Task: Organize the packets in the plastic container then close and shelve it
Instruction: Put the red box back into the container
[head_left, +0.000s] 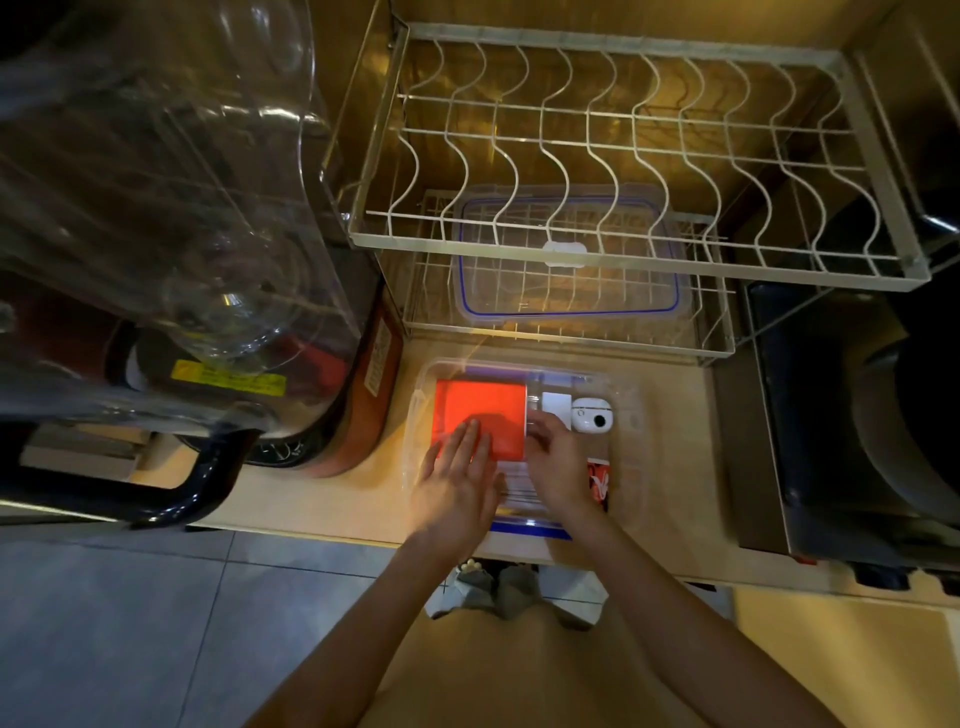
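Two wire racks, stacked: upper dish rack (623, 156) with wavy plate dividers, lower grid rack (717, 322) beneath it. Both stand at the far side of the beige counter (322, 499).

On the lower rack, seen through the upper wires: one clear container lid (571, 260) with a blue seal line and a white tab at its centre. Lid is off the container and apart from it.

One clear plastic container (628, 415) sits open on the counter, just in front of the lower rack. Blue strip visible at its near edge.

Large clear jug (156, 182) with a dark handle fills the left of the view, close to the camera and blurred.

Contents of container, counted: one orange-red packet (483, 410), flat, in the left half; one white device (592, 414) with a dark round spot, far right corner; one white card-like piece (556, 404) just left of it; one red-and-white packet (599, 480), near right, partly hidden. Some pale packets lie under the hands; count cannot be told.

Left hand (457, 478): forearm reaches in from below, palm down, fingers straight and slightly spread, lying flat on the near part of the orange-red packet.

Right hand (556, 467): palm down inside the container, just right of the orange-red packet, fingers curled toward its right edge. Motion blur; cannot tell whether they grip anything.
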